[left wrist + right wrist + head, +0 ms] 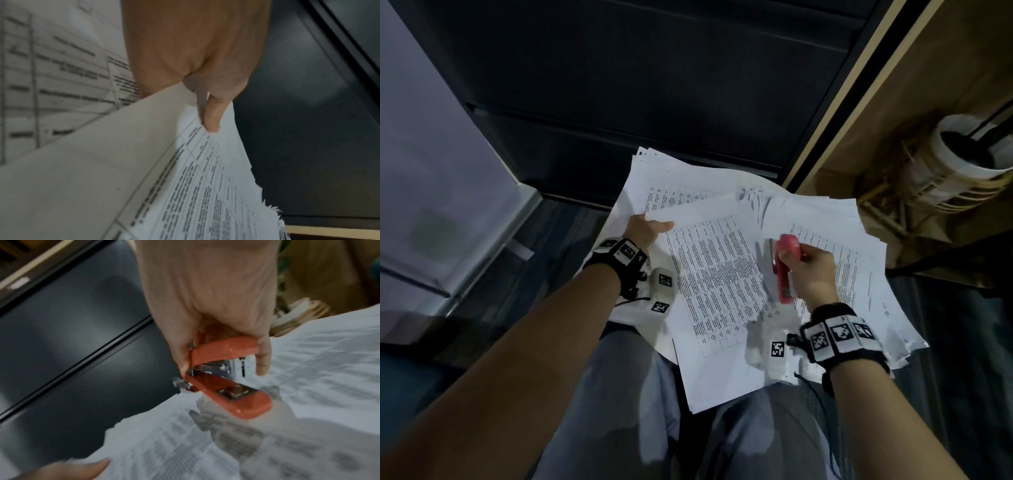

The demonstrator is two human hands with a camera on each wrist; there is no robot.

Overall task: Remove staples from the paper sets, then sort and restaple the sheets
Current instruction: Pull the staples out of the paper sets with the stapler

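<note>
My left hand [645, 228] pinches a corner of the white printed paper sheets [719, 274] spread over my lap; my right hand [810, 270] grips a glossy red plastic stapler [784, 270] just above them.

Head view: looks steeply down from above the seated person's lap, taking in both forearms and the spread of white printed paper sheets [722, 274]. Left wrist view: close along the left hand [191, 53], facing the sheets [205, 186] and a dark cabinet front [308, 113]. Right wrist view: close along the right hand [209, 305], blurred, facing the same sheets [308, 386] and cabinet [72, 337].
</note>
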